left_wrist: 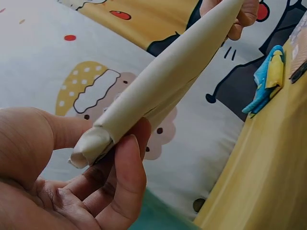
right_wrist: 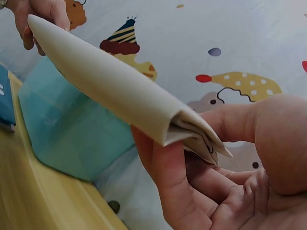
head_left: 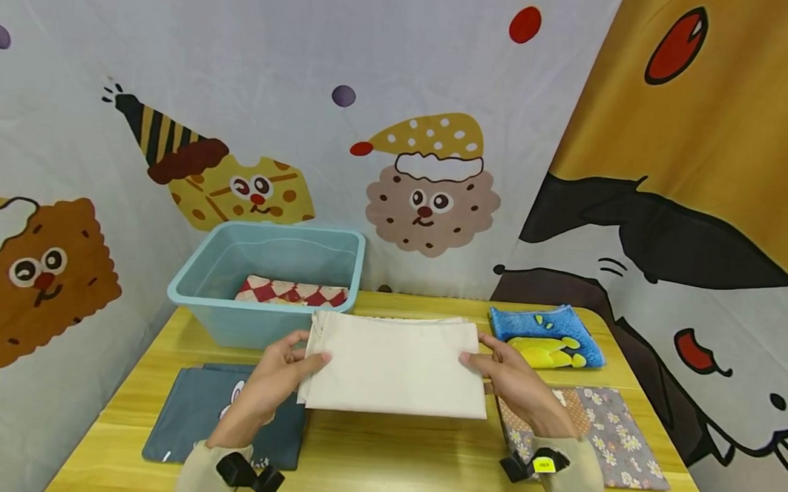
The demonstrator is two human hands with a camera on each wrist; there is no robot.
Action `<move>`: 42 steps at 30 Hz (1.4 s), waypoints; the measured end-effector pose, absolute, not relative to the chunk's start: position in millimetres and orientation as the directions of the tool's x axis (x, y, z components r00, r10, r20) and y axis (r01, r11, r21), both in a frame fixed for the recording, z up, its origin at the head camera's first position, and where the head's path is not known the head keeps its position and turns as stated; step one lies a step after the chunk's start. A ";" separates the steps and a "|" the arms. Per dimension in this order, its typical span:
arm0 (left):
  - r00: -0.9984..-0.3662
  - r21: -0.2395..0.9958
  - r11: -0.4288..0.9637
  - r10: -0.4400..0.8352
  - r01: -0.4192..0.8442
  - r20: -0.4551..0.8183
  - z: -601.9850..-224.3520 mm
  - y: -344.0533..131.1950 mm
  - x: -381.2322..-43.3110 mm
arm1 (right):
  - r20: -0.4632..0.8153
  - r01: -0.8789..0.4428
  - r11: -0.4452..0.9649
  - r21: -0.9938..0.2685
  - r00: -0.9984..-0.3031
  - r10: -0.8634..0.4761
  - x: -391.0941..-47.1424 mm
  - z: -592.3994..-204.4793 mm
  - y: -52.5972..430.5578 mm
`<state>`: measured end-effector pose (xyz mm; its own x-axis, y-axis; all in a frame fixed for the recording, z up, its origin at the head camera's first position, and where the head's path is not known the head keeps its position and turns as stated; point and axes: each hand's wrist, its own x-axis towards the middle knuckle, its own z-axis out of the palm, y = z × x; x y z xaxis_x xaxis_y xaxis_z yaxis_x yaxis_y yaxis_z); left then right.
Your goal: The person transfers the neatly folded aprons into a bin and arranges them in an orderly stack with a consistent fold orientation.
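Note:
A folded cream cloth (head_left: 397,365) is held up above the table between both hands. My left hand (head_left: 280,374) pinches its left edge, thumb on the near face and fingers behind. At the opposite edge my right hand (head_left: 517,379) pinches it the same way. In the left wrist view, the cloth (left_wrist: 163,72) shows a rounded fold and a rolled end between thumb and fingers. Several stacked layers of the cloth (right_wrist: 115,86) show at the end gripped in the right wrist view.
A light blue bin (head_left: 250,320) at the back left contains a red-and-white checked cloth (head_left: 291,293). On the wooden table (head_left: 383,461), a dark blue-grey folded cloth (head_left: 178,413) lies left, a blue-and-yellow towel (head_left: 543,335) back right, and a grey floral cloth (head_left: 618,436) front right.

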<state>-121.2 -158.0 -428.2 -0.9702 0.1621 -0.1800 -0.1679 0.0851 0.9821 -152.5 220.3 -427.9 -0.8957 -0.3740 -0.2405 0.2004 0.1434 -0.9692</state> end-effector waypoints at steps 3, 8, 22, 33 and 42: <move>-0.972 0.982 0.103 0.160 -0.158 -0.173 -423.6 -162.2 -121.9 | -0.229 0.188 0.141 -0.972 -0.893 -0.387 -154.6 -423.6 216.3; -0.973 0.980 0.114 0.148 -0.162 -0.178 -415.9 -169.0 -125.0 | -0.210 0.174 0.125 -0.977 -0.892 -0.401 -158.9 -417.7 210.5; -0.984 0.983 0.148 0.120 -0.111 -0.130 -394.0 -197.8 -146.2 | -0.149 0.161 0.014 -0.987 -0.872 -0.466 -179.5 -395.9 186.6; -0.990 0.968 0.232 0.075 -0.100 -0.120 -382.4 -226.3 -170.3 | -0.137 0.127 0.053 -0.990 -0.892 -0.431 -201.3 -382.3 153.7; -0.989 0.946 0.301 0.037 -0.123 -0.140 -375.1 -253.1 -187.8 | -0.122 0.095 0.083 -0.992 -0.890 -0.440 -221.2 -383.1 125.9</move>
<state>-187.8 -253.1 -375.1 -0.9894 0.0367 -0.1404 -0.1230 0.3008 0.9457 -221.2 125.9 -383.1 -0.8897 -0.4402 -0.1215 0.0945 0.0828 -0.9921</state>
